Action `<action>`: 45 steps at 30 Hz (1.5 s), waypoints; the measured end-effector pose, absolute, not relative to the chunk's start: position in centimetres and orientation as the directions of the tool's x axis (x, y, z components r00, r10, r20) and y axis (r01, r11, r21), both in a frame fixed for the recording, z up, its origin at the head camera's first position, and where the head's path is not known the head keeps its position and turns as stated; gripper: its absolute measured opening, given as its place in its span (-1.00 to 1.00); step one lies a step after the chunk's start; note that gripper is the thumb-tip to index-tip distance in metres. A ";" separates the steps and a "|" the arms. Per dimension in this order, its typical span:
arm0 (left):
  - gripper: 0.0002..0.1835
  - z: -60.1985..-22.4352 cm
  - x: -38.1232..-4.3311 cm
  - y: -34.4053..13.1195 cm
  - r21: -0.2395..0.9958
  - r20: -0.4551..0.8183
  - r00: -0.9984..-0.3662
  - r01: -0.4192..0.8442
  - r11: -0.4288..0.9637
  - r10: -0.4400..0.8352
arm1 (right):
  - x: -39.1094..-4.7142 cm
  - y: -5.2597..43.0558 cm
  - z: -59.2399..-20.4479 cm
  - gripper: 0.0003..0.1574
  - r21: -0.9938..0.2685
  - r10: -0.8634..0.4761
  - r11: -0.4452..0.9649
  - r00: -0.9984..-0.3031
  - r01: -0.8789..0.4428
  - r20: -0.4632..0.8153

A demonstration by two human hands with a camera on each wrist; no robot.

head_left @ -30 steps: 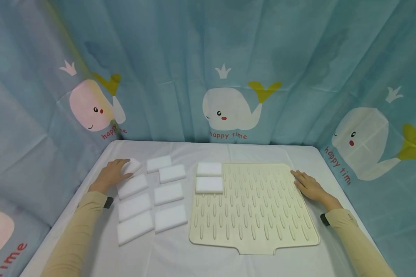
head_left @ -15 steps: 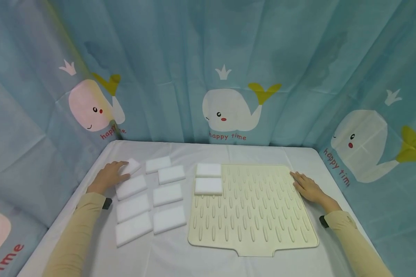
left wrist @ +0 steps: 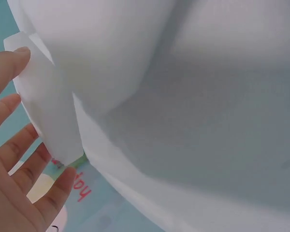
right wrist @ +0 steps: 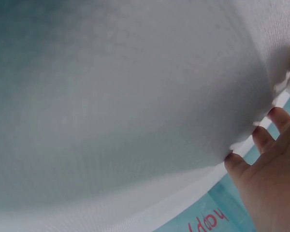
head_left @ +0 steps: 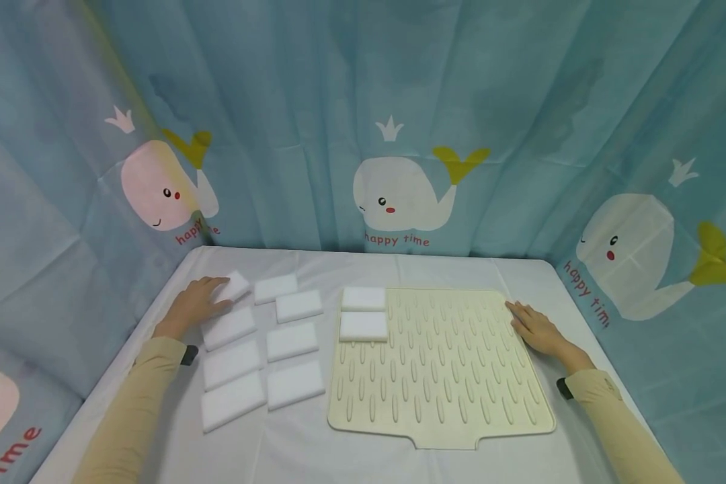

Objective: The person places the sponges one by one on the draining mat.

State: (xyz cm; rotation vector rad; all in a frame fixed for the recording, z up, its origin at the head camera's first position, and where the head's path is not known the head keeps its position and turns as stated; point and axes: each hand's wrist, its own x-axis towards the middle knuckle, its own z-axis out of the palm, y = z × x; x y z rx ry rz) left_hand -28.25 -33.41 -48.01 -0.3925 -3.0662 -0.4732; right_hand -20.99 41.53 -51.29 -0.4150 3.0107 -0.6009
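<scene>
My left hand (head_left: 193,304) is at the back left of the table. Its thumb and fingers grip a white sponge block (head_left: 234,286), held tilted just behind a column of like blocks. The left wrist view shows that sponge (left wrist: 48,101) between the thumb and the spread fingers. Two white sponges (head_left: 363,327) lie one before the other on the far left corner of a cream ridged mat (head_left: 454,376). Beside the mat's right edge, my right hand (head_left: 538,328) rests with fairly straight fingers on the white tablecloth, fingertips by the mat's far right corner.
Several more white sponges lie left of the mat in two loose columns, including a near left one (head_left: 234,401) and a near right one (head_left: 295,384). The mat's tab (head_left: 446,440) points toward me. A blue whale-print curtain (head_left: 314,134) encloses the table's back and sides.
The sponge in my left hand has risen slightly and turned, its far end now higher. My right hand stays beside the mat. The head view has shifted a little.
</scene>
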 end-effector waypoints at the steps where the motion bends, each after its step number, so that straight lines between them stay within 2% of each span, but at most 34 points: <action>1: -0.34 -47.9 -28.2 -33.2 0.294 0.068 -0.965 0.262 0.919 0.254 | -21.0 41.5 -51.3 -0.38 -0.381 -0.268 0.890 -0.963 -0.251 0.008; 12: -0.42 -47.2 -28.3 -31.3 0.234 0.239 -0.906 0.403 0.885 0.350 | -20.7 41.4 -51.4 -0.39 -0.387 -0.276 0.885 -0.961 -0.257 0.008; 27: -0.35 -45.4 -27.7 -27.1 0.181 0.242 -0.878 0.459 0.870 0.413 | -21.0 41.7 -51.4 -0.37 -0.376 -0.276 0.890 -0.961 -0.257 0.004; 38: -0.34 -45.2 -26.5 -23.1 0.189 0.286 -0.812 0.569 0.801 0.509 | -21.0 41.7 -51.2 -0.37 -0.386 -0.280 0.886 -0.960 -0.258 -0.001; 45: -0.32 -44.8 -25.6 -21.0 0.222 0.236 -0.806 0.589 0.777 0.543 | -21.1 41.7 -51.3 -0.36 -0.384 -0.286 0.885 -0.958 -0.262 -0.006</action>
